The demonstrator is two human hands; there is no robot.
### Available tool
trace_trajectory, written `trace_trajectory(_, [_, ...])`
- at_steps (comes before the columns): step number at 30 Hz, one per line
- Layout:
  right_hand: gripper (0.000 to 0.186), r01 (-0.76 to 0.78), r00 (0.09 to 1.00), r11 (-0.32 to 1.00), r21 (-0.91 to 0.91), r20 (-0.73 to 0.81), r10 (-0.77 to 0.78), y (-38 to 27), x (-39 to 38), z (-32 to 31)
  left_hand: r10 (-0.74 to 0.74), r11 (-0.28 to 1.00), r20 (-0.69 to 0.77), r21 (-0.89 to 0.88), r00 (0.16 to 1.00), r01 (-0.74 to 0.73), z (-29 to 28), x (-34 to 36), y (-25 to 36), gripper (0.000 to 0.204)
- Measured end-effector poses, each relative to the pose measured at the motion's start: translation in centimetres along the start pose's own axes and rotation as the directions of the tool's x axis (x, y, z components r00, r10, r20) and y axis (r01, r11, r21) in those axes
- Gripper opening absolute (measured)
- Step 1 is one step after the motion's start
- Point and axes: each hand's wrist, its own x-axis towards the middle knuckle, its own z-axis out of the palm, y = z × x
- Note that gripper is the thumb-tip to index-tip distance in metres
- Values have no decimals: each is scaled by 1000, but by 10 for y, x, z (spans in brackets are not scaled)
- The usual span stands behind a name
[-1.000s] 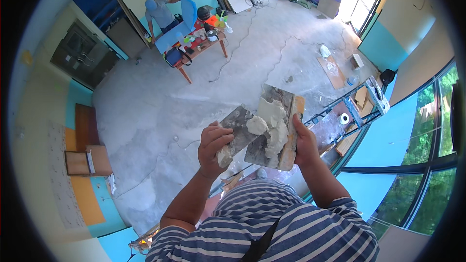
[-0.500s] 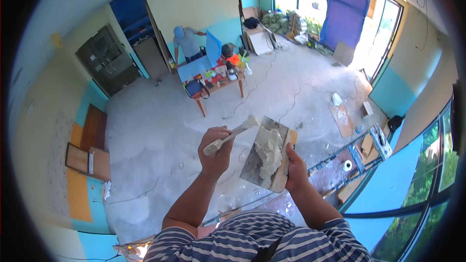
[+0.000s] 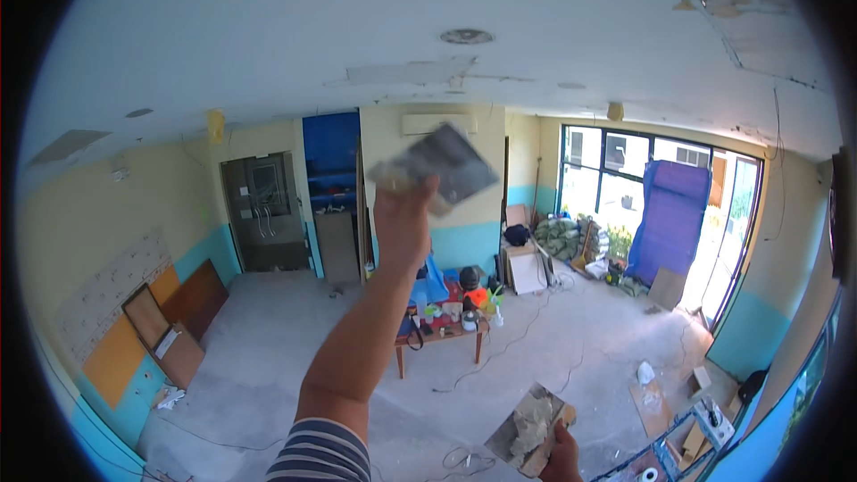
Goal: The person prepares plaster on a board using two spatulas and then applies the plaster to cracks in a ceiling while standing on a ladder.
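Overhead, the left hand (image 3: 403, 214) grips a loaded trowel (image 3: 444, 165) just under the ceiling (image 3: 375, 45); well below it, the right hand (image 3: 561, 457) clamps a board (image 3: 528, 428) with plaster (image 3: 534, 419) left.

The trowel (image 3: 442, 165) raised in the left hand (image 3: 403, 214) has a flat metal blade, dull grey and smeared. The board (image 3: 528, 433) gripped by the right hand (image 3: 561, 457) looks wooden and carries rough, lumpy grey plaster. The floor (image 3: 295, 348) is bare matt concrete, patchy. The sleeve (image 3: 321, 457) is striped knit cloth.
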Motion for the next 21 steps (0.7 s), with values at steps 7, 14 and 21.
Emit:
trace_trajectory(7, [54,110,992,984,139,-75,-101,-14,-41,-37,251,961,108,-145,962,-234,84,151,65,39])
trace_trajectory(14, [51,212,959,972,101,-212,-187,-15,-55,-63,314,882,28,-379,949,-281,132,194,153,45])
trace_trajectory(21, [51,206,962,975,78,-197,-188,-11,-51,-50,395,850,147,-434,907,-300,110,241,215,50])
